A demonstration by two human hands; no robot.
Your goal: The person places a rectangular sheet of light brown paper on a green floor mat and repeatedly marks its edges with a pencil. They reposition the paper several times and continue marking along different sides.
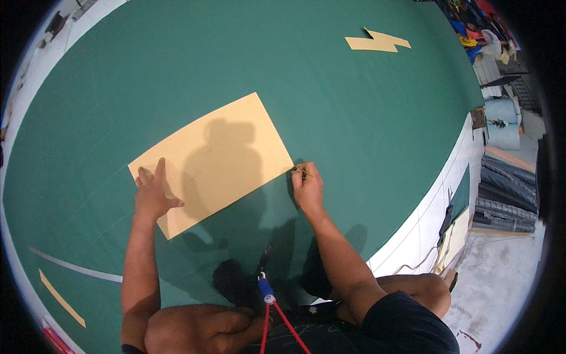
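A tan rectangular sheet of card (242,153) lies flat and slightly turned on a wide green cloth (330,106). My left hand (154,192) rests with its fingers spread on the sheet's left end. At the sheet's right corner, my right hand (309,183) is closed in a pinch on a thin, yellowish, pencil-like stick (303,171). Its tip is at or very close to the card's corner; contact is too small to tell. A shadow of my head and shoulders falls across the card.
A zigzag tan card piece (380,42) lies far right on the cloth. Near the left edge are a grey metal-looking strip (76,268) and a narrow tan strip (62,298). Stacked dark rolls (507,189) stand on the floor at right. A red cord (265,327) hangs before me.
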